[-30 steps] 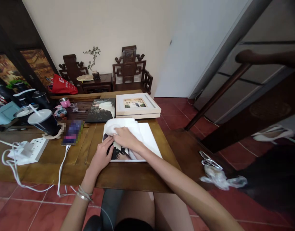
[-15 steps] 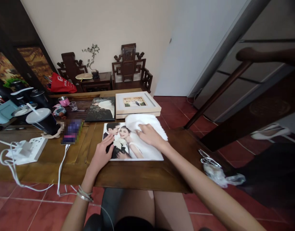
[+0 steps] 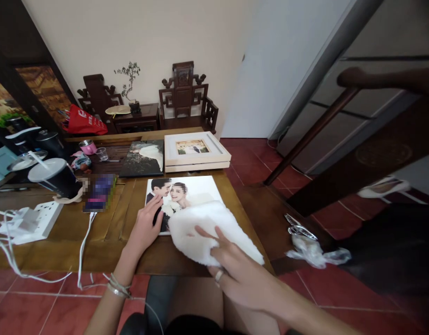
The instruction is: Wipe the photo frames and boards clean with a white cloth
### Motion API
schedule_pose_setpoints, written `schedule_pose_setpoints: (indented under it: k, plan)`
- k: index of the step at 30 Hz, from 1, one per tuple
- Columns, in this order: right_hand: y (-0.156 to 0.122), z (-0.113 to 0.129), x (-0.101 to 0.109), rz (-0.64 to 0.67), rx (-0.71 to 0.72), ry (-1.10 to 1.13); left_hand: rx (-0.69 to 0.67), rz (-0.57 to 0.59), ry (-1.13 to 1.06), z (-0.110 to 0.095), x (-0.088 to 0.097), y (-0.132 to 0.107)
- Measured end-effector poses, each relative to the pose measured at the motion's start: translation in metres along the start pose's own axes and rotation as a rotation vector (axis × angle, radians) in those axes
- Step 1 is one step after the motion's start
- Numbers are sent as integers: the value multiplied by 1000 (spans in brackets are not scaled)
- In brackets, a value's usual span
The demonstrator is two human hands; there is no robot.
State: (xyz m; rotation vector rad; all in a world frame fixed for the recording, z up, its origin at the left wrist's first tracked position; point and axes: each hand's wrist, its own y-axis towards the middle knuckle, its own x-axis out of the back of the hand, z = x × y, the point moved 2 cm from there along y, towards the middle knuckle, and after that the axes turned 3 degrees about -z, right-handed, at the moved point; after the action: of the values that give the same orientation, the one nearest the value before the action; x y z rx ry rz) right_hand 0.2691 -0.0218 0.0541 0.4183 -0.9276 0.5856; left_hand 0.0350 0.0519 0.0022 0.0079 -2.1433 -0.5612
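Note:
A wedding photo panel point(image 3: 196, 188) lies flat on the wooden table, its lower right part hidden under a fluffy white cloth point(image 3: 200, 223). My left hand point(image 3: 149, 221) rests on the panel's left edge, fingers stretched out over the dark suit in the print. My right hand point(image 3: 231, 265), with a ring on one finger, grips the cloth from its near side and presses it on the panel. The cloth spreads past the panel's lower right corner over the table edge area.
Behind the panel lie a dark photo panel point(image 3: 142, 160) and a stacked white picture frame point(image 3: 196, 160). To the left are a phone point(image 3: 99, 193), a lidded cup point(image 3: 57, 179) with a straw, and a power strip point(image 3: 41, 221) with cables. Scissors point(image 3: 300, 228) and crumpled plastic point(image 3: 312, 251) lie at right.
My right hand has drawn the white cloth from the panel's upper right down toward me, over its lower right corner. My left hand stays at the left edge. The view has shifted slightly.

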Motion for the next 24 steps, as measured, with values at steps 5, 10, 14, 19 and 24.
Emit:
schedule_pose_setpoints:
  k: [5, 10, 14, 19, 24]
  plan:
    - [52, -36, 18, -87, -165, -102, -7, -6, -3, 2, 1, 1]
    - [109, -73, 41, -144, -201, -151, -18, -21, -27, 3, 1, 0]
    - [122, -82, 45, -152, -162, -162, -18, -36, -42, 3, 1, 1]
    - [80, -60, 16, -148, -76, -169, -33, -54, -63, 2, 1, 2]
    - [8, -19, -9, -71, 55, -62, -18, -21, -40, 0, 2, 2]
